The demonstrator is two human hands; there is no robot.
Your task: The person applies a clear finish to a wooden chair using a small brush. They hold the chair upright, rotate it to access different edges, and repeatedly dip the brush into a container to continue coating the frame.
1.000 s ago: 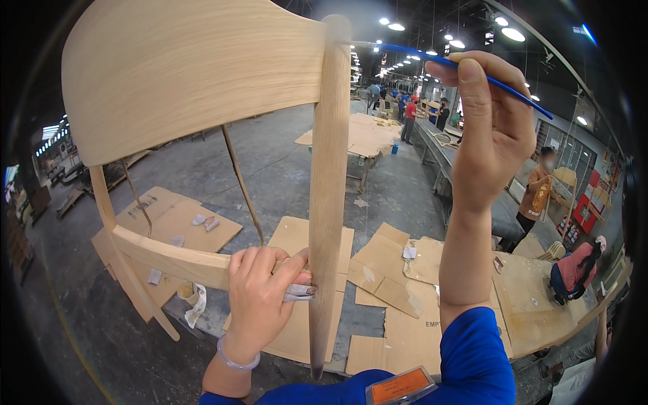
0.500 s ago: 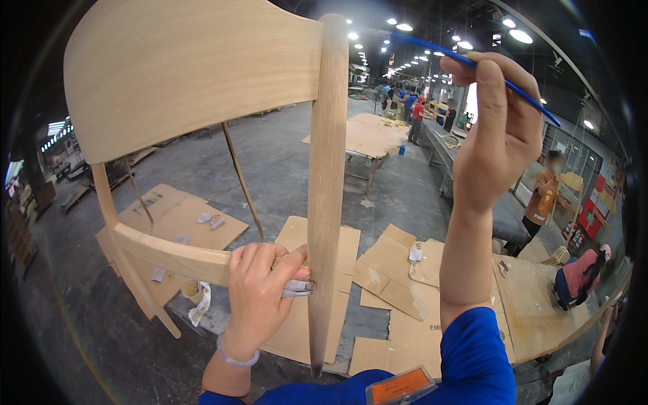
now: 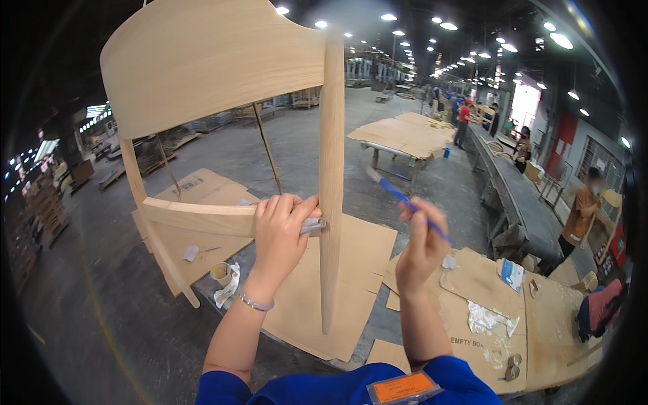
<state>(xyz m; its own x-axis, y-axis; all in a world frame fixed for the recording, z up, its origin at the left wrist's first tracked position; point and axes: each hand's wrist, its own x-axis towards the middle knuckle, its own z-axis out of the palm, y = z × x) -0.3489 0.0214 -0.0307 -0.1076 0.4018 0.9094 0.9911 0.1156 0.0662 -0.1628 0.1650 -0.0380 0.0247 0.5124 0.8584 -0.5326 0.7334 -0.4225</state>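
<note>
A pale wooden chair frame (image 3: 223, 64) with a wide curved backrest fills the left and middle of the view, held above the worktop. My left hand (image 3: 278, 233) is closed round its lower rail (image 3: 202, 217), close to the right post (image 3: 331, 169). A small whitish-grey rolled or folded piece (image 3: 312, 225) sticks out from under its fingers by that post. To the right of the post, my right hand (image 3: 422, 250) is closed on a slim blue paintbrush (image 3: 398, 194), its pale tip pointing up and left, apart from the wood.
Cardboard sheets (image 3: 361, 270) cover the bench below. Left of my left hand stand a small cup (image 3: 221, 272) and a crumpled white cloth (image 3: 228, 287). At right are a blue-white packet (image 3: 511, 274) and a long conveyor (image 3: 513, 196); a person in brown (image 3: 579, 216) stands beyond.
My right hand has come down and left with the brush, from high beside the post's top to mid-height. My left hand still grips the rail. The view has shifted to the right.
</note>
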